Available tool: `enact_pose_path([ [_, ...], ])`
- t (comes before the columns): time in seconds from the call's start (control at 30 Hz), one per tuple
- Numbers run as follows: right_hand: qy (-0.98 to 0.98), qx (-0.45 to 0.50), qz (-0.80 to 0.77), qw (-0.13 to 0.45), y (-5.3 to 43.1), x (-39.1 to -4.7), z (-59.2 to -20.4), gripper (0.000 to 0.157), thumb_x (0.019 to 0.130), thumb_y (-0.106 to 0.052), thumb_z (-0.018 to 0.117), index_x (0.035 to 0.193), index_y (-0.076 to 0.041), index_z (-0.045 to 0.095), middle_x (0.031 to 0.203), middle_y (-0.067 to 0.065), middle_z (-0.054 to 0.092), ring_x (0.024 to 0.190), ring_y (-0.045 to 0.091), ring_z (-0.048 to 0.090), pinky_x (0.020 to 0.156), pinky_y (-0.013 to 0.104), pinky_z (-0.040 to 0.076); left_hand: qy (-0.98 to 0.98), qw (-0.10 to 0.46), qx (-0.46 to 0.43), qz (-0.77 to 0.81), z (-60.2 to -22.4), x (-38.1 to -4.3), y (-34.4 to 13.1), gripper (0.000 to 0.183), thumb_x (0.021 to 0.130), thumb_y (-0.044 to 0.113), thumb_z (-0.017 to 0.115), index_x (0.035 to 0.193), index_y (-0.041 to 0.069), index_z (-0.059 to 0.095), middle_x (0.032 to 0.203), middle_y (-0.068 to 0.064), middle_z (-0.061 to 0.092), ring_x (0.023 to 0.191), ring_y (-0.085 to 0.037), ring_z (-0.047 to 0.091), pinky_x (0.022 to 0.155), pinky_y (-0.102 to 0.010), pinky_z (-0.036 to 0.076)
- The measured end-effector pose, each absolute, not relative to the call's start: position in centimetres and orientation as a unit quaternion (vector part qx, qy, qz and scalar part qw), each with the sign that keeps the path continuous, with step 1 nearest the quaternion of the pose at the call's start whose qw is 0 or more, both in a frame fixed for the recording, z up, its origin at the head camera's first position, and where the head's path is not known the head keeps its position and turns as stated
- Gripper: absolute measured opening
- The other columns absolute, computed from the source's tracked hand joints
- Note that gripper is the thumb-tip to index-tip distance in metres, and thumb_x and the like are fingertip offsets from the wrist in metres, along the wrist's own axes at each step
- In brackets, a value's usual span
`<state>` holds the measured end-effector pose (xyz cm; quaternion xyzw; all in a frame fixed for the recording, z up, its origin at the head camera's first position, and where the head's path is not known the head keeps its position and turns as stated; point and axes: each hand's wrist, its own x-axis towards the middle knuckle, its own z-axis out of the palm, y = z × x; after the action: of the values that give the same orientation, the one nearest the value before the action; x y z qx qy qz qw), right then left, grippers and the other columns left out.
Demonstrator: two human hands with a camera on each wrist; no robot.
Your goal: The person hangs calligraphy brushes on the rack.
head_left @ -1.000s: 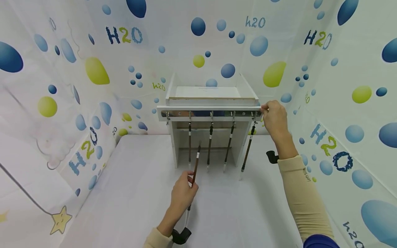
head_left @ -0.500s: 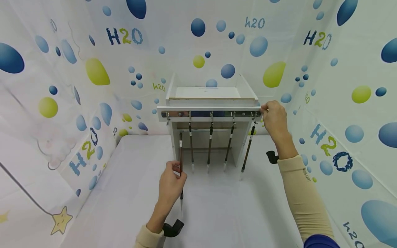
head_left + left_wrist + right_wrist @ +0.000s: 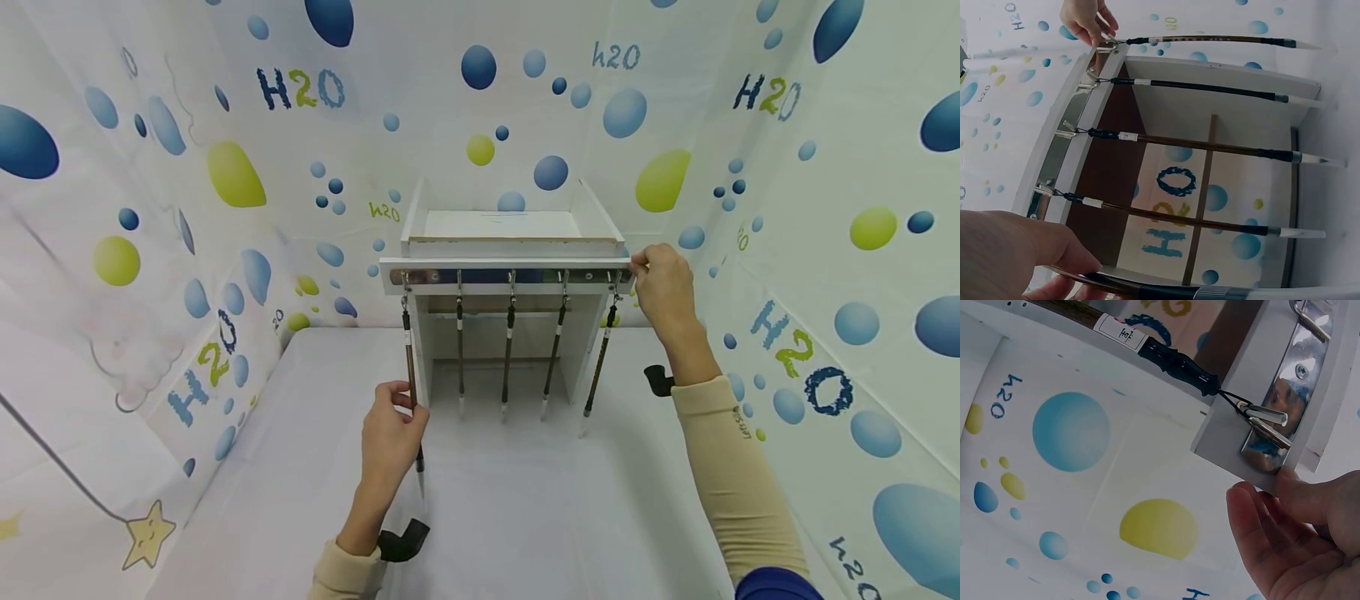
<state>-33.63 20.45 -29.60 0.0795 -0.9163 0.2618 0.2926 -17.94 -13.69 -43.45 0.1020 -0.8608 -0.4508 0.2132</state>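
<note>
My left hand (image 3: 390,437) pinches a calligraphy brush (image 3: 409,354) by its brown handle, white tip pointing down. The brush's top end sits right below the leftmost hook (image 3: 406,282) of a white rack; its loop overlaps the hook in the head view. Several other calligraphy brushes (image 3: 1210,145) hang by cord loops from the remaining hooks. With thumb and fingers, my right hand (image 3: 666,287) grips the right end of the hook rail (image 3: 1235,447). Close beside it hangs the rightmost brush (image 3: 1172,362), its loop around a metal hook (image 3: 1266,415).
An open tray top (image 3: 517,247) crowns the rack, with side panels (image 3: 422,350) reaching down to the white tabletop (image 3: 315,392). Behind and to both sides stand white walls (image 3: 435,75) printed with bubbles and lettering.
My left hand has carried the brush leftward, from in front of the rack's middle to beneath the leftmost hook. The right hand has stayed on the rail's end.
</note>
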Motion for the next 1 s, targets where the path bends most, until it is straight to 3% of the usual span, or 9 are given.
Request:
enact_pose_path([
  [1.0,-0.918,0.081,0.262,0.287,20.5,-33.6,-29.6,0.02,0.093,-0.007,0.054,0.102,0.008,0.064,0.097,0.023,0.059,0.087,0.036,0.058,0.073,0.046,0.048,-0.871,0.2,0.11,-0.436,-43.5,-19.2,-14.8,0.041,0.08,0.014,0.058,0.119,0.008,0.051,0.091,-0.008,0.065,0.068,-0.02,0.061,0.051,-0.027,0.042],
])
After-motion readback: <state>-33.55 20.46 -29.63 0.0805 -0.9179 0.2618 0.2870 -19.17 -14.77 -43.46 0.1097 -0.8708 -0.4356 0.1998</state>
